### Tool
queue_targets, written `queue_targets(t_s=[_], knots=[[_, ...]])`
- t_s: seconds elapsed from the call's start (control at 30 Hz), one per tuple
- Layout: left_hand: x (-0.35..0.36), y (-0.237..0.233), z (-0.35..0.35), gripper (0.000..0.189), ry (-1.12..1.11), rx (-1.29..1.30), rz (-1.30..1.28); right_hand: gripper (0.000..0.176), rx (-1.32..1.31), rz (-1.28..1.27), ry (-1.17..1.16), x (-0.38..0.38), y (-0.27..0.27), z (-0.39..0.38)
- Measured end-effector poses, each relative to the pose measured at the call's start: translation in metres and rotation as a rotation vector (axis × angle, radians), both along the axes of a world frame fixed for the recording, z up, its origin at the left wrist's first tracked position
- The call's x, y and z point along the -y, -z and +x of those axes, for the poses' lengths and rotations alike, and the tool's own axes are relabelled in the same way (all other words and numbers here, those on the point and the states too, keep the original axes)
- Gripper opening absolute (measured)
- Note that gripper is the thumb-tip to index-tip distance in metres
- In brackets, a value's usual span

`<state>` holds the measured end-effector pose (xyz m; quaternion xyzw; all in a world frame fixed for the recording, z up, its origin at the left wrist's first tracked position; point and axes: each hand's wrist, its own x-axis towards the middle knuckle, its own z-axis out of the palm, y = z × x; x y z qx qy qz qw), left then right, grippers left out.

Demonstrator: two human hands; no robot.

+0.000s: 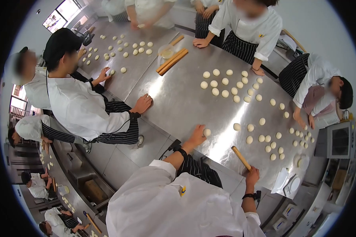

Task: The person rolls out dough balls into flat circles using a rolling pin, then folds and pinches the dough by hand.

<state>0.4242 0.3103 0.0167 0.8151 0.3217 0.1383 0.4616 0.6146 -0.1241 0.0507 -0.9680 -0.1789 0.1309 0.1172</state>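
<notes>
The left hand [195, 137] is at the near edge of the steel desk [178, 106], its fingers touching the left side of a single dough ball [207, 132]; whether they pinch it or only rest against it, I cannot tell. The right hand [252, 176], farther to the right and closer to the body, has its fingers curled round the near end of a wooden rolling pin [241, 158]. The pin's long axis slants away from the body and leftward, its free end over the desk. From that end, the ball lies to the left and slightly farther away, apart from the wood and a little to the left of the line along which the pin points. The left hand is clearly the nearer to the ball. Other dough balls [250, 127] are scattered beyond and to the right of the pin, none touching it. Farther right are a white sheet [280, 180] and a round-topped scale [292, 185]. Across to the left, another person's hand [142, 103] rests on the desk, well apart from both hands.
</notes>
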Motion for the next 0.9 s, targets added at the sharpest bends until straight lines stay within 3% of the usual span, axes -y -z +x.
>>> queue_targets(t_s=[0.13, 0.3, 0.37, 0.47, 0.57, 0.63, 0.67, 0.8, 0.9], knots=[[-0.003, -0.008, -0.034, 0.057, -0.172, -0.026, -0.031, 0.053, 0.041, 0.045, -0.004, -0.001, 0.018, -0.004], [-0.002, -0.004, -0.068, 0.051, -0.386, -0.208, 0.314, 0.064, 0.083, -0.017, 0.070, -0.015, 0.015, -0.019], [-0.002, -0.003, -0.077, 0.050, -0.363, -0.214, 0.385, 0.076, 0.246, 0.010, 0.038, -0.022, 0.017, -0.027], [-0.013, 0.006, -0.080, 0.050, -0.309, -0.226, 0.500, 0.083, 0.284, 0.021, 0.083, -0.033, 0.010, -0.042], [-0.016, 0.021, -0.083, 0.053, -0.236, -0.287, 0.577, 0.090, 0.396, 0.016, 0.174, -0.043, 0.036, -0.059], [-0.022, 0.027, -0.087, 0.050, -0.187, -0.318, 0.702, 0.081, 0.363, 0.238, 0.105, -0.072, 0.015, -0.080], [-0.026, 0.018, -0.086, 0.045, -0.174, -0.279, 0.647, 0.079, 0.353, 0.305, 0.046, -0.078, 0.021, -0.089], [-0.026, 0.031, -0.079, 0.045, -0.153, -0.214, 0.696, 0.072, 0.361, 0.239, 0.063, -0.132, 0.022, -0.099], [-0.025, 0.032, -0.082, 0.043, -0.208, -0.208, 0.706, 0.079, 0.273, 0.113, 0.156, -0.136, 0.043, -0.095]])
